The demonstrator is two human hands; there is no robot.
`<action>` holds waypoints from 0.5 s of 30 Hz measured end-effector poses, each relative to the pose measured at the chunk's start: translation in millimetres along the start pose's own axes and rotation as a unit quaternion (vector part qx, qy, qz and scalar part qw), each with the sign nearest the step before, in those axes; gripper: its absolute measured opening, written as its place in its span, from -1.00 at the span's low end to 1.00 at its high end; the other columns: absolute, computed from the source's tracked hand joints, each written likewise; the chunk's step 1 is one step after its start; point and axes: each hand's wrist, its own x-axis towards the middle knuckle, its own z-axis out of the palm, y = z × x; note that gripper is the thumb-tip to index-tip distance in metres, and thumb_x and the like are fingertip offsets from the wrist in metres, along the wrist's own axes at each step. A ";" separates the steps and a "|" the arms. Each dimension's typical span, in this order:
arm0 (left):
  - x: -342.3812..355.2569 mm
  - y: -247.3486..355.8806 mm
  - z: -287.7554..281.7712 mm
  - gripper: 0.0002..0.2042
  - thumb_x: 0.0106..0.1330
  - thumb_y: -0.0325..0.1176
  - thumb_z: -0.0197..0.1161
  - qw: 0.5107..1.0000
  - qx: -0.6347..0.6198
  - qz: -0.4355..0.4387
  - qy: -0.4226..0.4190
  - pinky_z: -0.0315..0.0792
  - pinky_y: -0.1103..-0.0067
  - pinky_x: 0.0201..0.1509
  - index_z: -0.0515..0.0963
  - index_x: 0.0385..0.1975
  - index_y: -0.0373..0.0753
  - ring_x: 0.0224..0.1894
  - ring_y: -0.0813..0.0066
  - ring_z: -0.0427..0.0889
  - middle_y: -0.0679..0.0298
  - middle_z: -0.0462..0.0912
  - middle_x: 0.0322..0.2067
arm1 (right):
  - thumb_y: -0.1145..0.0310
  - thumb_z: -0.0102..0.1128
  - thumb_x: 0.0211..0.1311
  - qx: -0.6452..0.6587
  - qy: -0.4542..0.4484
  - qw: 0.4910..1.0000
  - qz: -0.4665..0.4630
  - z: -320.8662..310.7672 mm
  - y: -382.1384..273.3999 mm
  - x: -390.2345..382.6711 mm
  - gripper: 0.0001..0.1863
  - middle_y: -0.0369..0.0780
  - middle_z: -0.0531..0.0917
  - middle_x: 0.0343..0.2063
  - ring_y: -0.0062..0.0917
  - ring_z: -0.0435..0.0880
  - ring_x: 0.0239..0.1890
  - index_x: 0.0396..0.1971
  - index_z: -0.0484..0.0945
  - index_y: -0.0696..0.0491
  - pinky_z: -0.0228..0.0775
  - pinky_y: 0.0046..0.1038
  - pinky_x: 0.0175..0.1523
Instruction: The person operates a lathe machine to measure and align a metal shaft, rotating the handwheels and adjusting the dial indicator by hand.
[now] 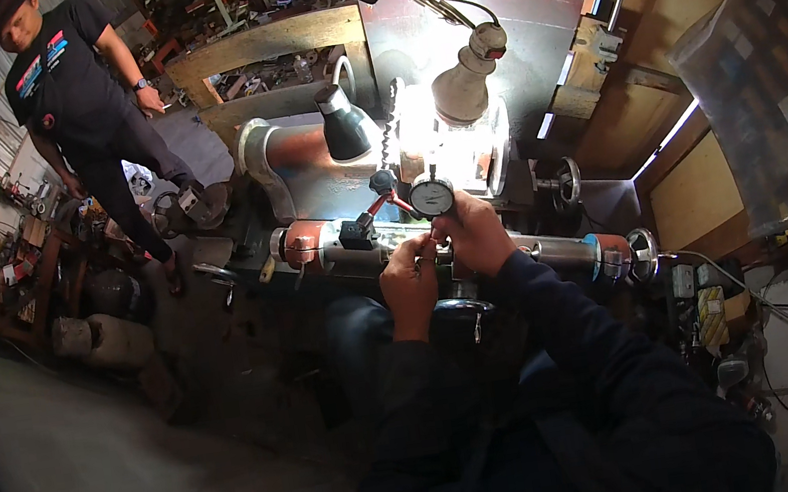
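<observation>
Lathe-like machine, painted metal, rounded housing, glare from work lamp. Long cylindrical shaft, polished steel. Round dial gauge, white face, on red arm, directly above both hands. Right hand curled beneath gauge; left hand pinching small fitting, unclear.

1. The left hand and right hand meet at the middle of the long shaft, which runs left to right across the machine.
2. The dial gauge sits just above the hands, touching or nearly touching the right hand's fingers.
3. The lamp hangs behind the gauge.
4. A handwheel sits at the shaft's right end.
5. Another person stands far left, behind the machine, by a cluttered shelf.
</observation>
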 end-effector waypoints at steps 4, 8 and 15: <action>-0.3 -2.0 1.6 -0.84 0.33 -0.29 0.29 1.000 0.001 0.005 0.005 0.54 0.41 -0.23 0.67 -0.27 -0.23 -0.29 0.17 0.73 0.12 0.72 -0.35 | 0.63 0.14 0.24 0.020 0.010 1.000 -0.008 0.6 -0.4 0.0 -0.84 -0.17 0.64 -0.45 -0.54 0.65 -0.41 -0.19 0.48 0.22 0.50 -0.45 -0.27; -0.9 -2.5 1.2 -0.83 0.33 -0.28 0.29 1.000 0.013 -0.004 0.002 0.55 0.42 -0.21 0.67 -0.26 -0.24 -0.28 0.17 0.74 0.12 0.72 -0.34 | 0.61 0.16 0.23 0.006 0.005 1.000 -0.009 -2.4 -7.7 -0.7 -0.84 -0.15 0.64 -0.45 -0.51 0.64 -0.41 -0.18 0.49 0.22 0.50 -0.44 -0.26; -3.0 2.9 -4.4 -0.84 0.32 -0.32 0.32 0.999 0.016 0.047 0.021 0.55 0.47 -0.22 0.67 -0.22 -0.23 -0.22 0.24 0.75 0.14 0.73 -0.26 | 0.56 0.18 0.27 -0.041 -0.020 0.998 -0.047 -10.9 -1.7 0.4 -0.75 -0.14 0.64 -0.33 -0.54 0.61 -0.25 -0.08 0.47 0.25 0.48 -0.44 -0.11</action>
